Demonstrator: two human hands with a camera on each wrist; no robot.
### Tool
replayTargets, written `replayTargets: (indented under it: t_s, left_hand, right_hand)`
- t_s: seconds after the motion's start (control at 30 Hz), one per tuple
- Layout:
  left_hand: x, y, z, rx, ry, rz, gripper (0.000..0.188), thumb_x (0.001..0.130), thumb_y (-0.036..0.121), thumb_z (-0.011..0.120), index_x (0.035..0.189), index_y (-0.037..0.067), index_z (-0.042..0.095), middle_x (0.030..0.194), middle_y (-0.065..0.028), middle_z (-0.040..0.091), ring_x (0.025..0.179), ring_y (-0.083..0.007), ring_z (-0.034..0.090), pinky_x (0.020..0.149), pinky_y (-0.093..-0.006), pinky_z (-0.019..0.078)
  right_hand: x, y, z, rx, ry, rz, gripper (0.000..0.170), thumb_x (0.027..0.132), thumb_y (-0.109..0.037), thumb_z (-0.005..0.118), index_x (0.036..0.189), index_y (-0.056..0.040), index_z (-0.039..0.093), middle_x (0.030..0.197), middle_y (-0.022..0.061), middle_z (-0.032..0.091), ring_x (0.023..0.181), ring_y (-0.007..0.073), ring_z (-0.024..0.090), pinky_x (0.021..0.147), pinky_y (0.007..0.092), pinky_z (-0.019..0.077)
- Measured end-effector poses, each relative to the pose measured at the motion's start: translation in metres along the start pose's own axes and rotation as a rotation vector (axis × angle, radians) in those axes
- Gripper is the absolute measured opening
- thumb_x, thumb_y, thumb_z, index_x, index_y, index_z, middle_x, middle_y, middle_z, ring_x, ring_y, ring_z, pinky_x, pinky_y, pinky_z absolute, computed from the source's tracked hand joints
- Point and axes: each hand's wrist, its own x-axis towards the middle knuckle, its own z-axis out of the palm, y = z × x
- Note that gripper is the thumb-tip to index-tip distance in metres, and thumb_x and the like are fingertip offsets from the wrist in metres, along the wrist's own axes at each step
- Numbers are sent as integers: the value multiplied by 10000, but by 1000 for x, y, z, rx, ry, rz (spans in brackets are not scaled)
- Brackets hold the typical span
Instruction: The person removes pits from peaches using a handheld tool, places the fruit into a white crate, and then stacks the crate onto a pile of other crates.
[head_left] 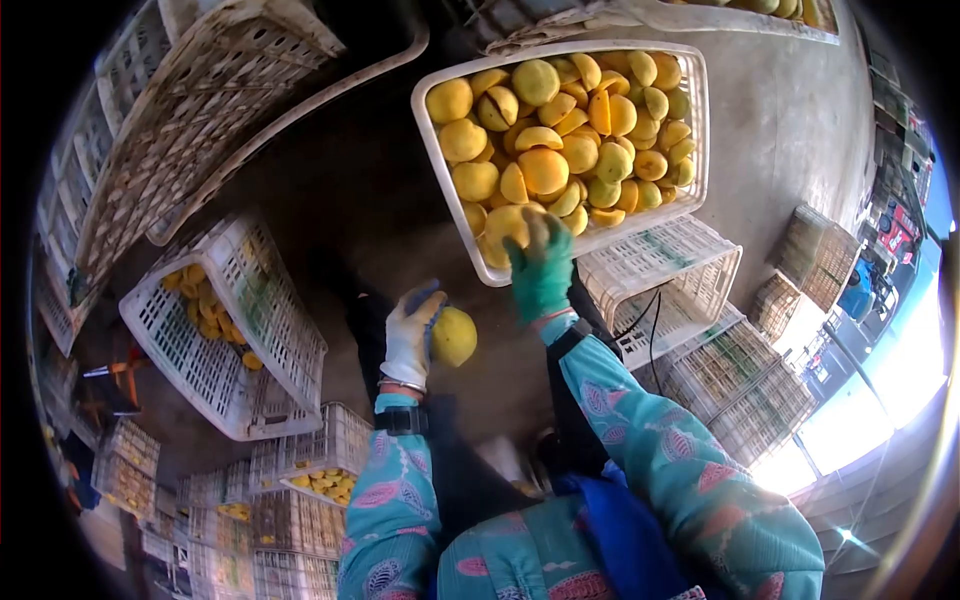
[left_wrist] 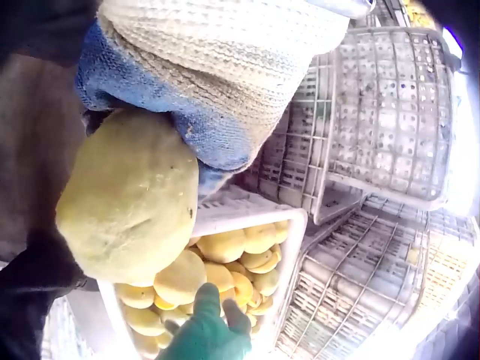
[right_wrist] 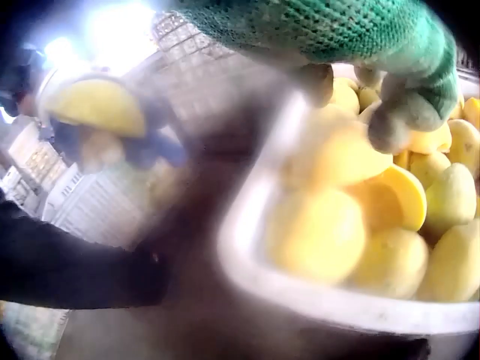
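Note:
My left hand [head_left: 408, 335], in a white knit glove with blue coating, grips a yellow-green peach [head_left: 454, 336] to the left of the crate's near corner. Its rounded skin fills much of the left wrist view, where the gloved fingers [left_wrist: 217, 139] curl against it. Over the near corner of a white plastic crate [head_left: 440, 190] is my right hand [head_left: 541, 268] in a green glove, blurred at the fingertips. The right wrist view has those fingers [right_wrist: 431, 105] loosely bent just above the yellow peaches [right_wrist: 401, 259]. Many peaches in the crate are cut in halves, some showing orange flesh.
An upturned white crate [head_left: 660, 255] stands right of the full one, with a dark cable [head_left: 655, 335] hanging near it. At left, a tilted crate [head_left: 225, 330] holds more yellow pieces. Stacked crates [head_left: 740, 380] stand at right; a large lattice crate [head_left: 200, 110] is at upper left.

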Motion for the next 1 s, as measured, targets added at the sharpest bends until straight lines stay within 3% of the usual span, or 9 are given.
replayTargets:
  t_s: [0.17, 0.53, 0.67, 0.7, 0.73, 0.77, 0.8, 0.9, 1.0]
  left_hand:
    - [4, 13, -1, -82, 72, 2, 322, 835, 46, 654, 1142, -23, 587, 990, -75, 639, 877, -158, 613, 786, -261, 478]
    - [1, 28, 28, -165, 47, 79, 330, 836, 81, 671, 1138, -17, 582, 1023, -79, 642, 911, -175, 622, 807, -275, 490]
    - [-6, 33, 53, -81, 114, 229, 324, 832, 63, 679, 1133, -19, 590, 1022, -71, 635, 881, -142, 603, 794, -252, 486]
    - [-4, 30, 63, -22, 94, 299, 272, 856, 56, 655, 1119, 11, 605, 1018, -50, 632, 870, -129, 598, 795, -249, 493]
    - [0, 26, 79, -52, 112, 312, 264, 849, 28, 657, 1109, 10, 609, 994, -54, 635, 838, -129, 599, 767, -237, 498]
    - [-1, 22, 97, 30, 91, 322, 257, 848, 21, 658, 1101, 9, 612, 985, -52, 637, 834, -127, 598, 765, -231, 496]
    - [0, 18, 116, 109, 76, 340, 250, 846, 14, 659, 1093, 8, 616, 976, -49, 639, 830, -125, 597, 763, -225, 495]
    - [10, -3, 160, 157, -133, 398, 231, 855, 75, 667, 1076, 16, 635, 927, -15, 622, 791, -87, 555, 727, -213, 462]
    - [8, -12, 189, 314, -147, 443, 261, 856, 105, 669, 1093, 3, 632, 960, -38, 617, 807, -123, 563, 755, -248, 470]
  right_hand:
    - [27, 6, 37, 286, -161, 393, 391, 743, -283, 734, 927, -30, 499, 738, 158, 610, 716, 372, 603, 636, 448, 462]
    - [46, -2, 50, 108, -97, 429, 318, 749, -360, 701, 830, -79, 576, 780, 142, 648, 763, 363, 620, 667, 458, 481]
    - [38, 7, 0, 692, -438, 475, 242, 902, -238, 616, 918, 4, 621, 772, 40, 624, 692, 92, 574, 547, 259, 477]
    - [22, 5, -11, 1041, -528, 579, 380, 870, -374, 642, 1032, -32, 611, 783, 105, 649, 620, 147, 579, 524, 306, 466]
    - [15, 4, -31, 958, -727, 324, 475, 862, -398, 642, 1153, -30, 570, 830, 109, 654, 661, 156, 596, 540, 287, 478]
    - [12, -23, -70, 887, -889, 552, 570, 841, -373, 663, 1268, -35, 495, 951, 107, 657, 748, 177, 626, 615, 280, 509]
    - [10, -20, -76, 673, -720, 440, 666, 797, -291, 711, 1331, -14, 425, 1057, 120, 635, 840, 179, 638, 689, 281, 530]
    - [18, 22, -104, 1011, -539, 696, 681, 730, -185, 775, 1287, 39, 453, 1062, 131, 630, 874, 168, 635, 704, 281, 536]
    - [45, 87, -139, 948, -345, 904, 496, 744, -203, 782, 1151, -5, 578, 960, 74, 653, 792, 156, 647, 624, 259, 540]
